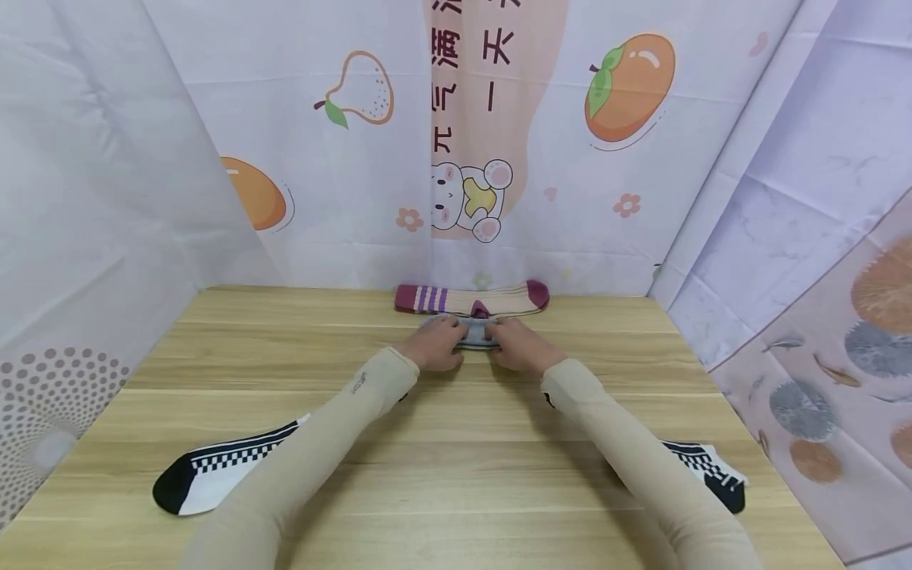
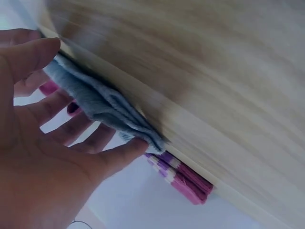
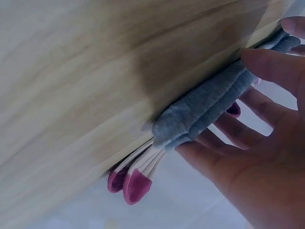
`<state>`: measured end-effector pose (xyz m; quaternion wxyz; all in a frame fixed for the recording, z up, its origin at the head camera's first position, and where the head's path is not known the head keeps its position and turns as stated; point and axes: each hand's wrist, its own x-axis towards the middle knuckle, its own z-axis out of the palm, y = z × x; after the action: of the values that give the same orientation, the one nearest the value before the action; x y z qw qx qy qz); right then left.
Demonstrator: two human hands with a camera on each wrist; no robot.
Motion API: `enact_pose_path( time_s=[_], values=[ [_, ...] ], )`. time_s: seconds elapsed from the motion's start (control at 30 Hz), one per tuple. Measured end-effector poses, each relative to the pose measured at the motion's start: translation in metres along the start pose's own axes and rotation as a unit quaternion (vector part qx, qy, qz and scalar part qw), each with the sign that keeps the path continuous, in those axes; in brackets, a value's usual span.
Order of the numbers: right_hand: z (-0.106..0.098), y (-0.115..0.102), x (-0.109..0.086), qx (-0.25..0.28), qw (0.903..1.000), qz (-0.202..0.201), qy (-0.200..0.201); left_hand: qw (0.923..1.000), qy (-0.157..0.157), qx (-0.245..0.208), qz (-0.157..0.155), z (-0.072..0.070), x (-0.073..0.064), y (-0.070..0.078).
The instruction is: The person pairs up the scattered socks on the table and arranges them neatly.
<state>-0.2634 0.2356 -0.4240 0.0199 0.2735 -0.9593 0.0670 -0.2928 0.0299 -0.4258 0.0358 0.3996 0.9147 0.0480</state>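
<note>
A folded grey-blue sock (image 1: 476, 334) lies near the back of the wooden table, between my two hands. My left hand (image 1: 438, 345) holds its left end, thumb at the near edge and fingers over the far side. At the other end, my right hand (image 1: 522, 347) holds the sock the same way. Both wrist views show the cloth in soft layers, with some fingertips hidden behind it. Just behind lies a cream pair of socks (image 1: 463, 299) with maroon ends and purple stripes; its maroon toes (image 3: 137, 185) show in the right wrist view.
A white sock with black checks (image 1: 231, 467) lies at the front left, partly under my left forearm. Another checked sock (image 1: 701, 467) lies at the front right, partly covered by my right forearm. Printed curtains (image 1: 285, 95) hang behind and at both sides of the table (image 1: 456, 475).
</note>
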Motion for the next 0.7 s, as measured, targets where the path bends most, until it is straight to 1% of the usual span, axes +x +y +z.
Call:
enact_pose_path(
  time_s=[0.1,0.23,0.37,0.47,0.53,0.63,0.7],
  values=[
    [-0.002,-0.003,-0.003,0.007,1.0000,0.002,-0.002,0.9999,0.000,-0.004,-0.011,0.001,-0.003,0.003],
    [-0.004,-0.010,-0.012,0.004,1.0000,0.001,0.003,0.9997,0.017,-0.013,-0.014,0.001,-0.010,0.007],
    [-0.003,-0.022,-0.022,-0.009,0.9993,-0.021,0.031,0.9990,0.034,-0.026,-0.016,-0.002,-0.022,0.013],
    [-0.001,-0.032,-0.030,-0.026,0.9963,-0.048,0.066,0.9989,0.039,-0.025,-0.012,-0.006,-0.034,0.017],
    [-0.001,-0.039,-0.036,-0.033,0.9942,-0.062,0.081,0.9989,0.041,-0.019,-0.006,-0.006,-0.043,0.019],
    [-0.001,-0.052,-0.043,-0.039,0.9923,-0.077,0.089,0.9986,0.050,-0.018,0.005,-0.003,-0.060,0.020],
    [-0.002,-0.062,-0.048,-0.035,0.9930,-0.078,0.081,0.9979,0.061,-0.022,0.008,0.000,-0.073,0.020]
  ],
)
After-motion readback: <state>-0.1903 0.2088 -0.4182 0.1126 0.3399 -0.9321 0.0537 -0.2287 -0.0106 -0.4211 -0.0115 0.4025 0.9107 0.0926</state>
